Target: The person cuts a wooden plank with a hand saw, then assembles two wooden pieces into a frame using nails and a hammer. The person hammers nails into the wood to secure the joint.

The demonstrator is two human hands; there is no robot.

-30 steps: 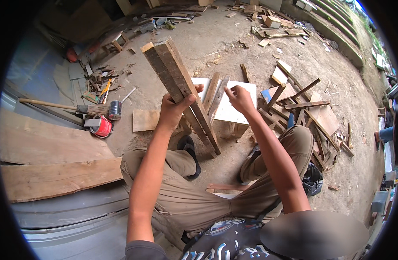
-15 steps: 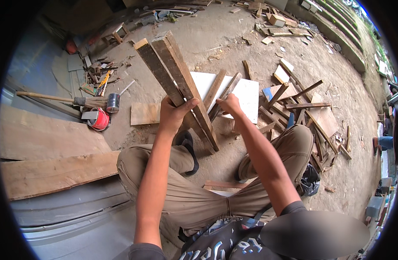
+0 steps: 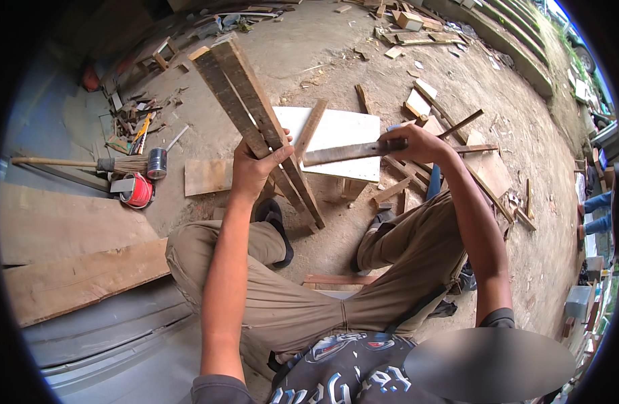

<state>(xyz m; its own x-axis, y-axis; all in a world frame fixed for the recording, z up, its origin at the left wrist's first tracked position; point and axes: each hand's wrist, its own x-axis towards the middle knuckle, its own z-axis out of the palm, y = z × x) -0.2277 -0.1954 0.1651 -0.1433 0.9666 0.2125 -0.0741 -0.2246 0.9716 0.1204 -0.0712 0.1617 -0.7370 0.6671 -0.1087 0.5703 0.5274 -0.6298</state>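
Note:
My left hand (image 3: 254, 167) is closed round two long wooden battens (image 3: 247, 84), held side by side and tilted, their far ends leaning left. A narrow gap shows between them. Out to the right, my right hand (image 3: 422, 143) grips a shorter wooden strip (image 3: 343, 153) by one end. The strip's free end points left, close to the battens. Below it lies a white board (image 3: 360, 128) with another wooden strip (image 3: 312, 126) resting on it.
Loose wood offcuts (image 3: 481, 158) are heaped on the right, beside a blue piece (image 3: 434, 182). To the left are a red bucket (image 3: 140, 193), a paint can (image 3: 157, 163), a brush with a long handle (image 3: 124, 165) and a wide plank (image 3: 87, 279). A person's legs (image 3: 595, 214) show far right.
My right hand has lifted one wooden strip off the white board and swung it to the right, turning it nearly level. My left hand keeps its grip on the two battens.

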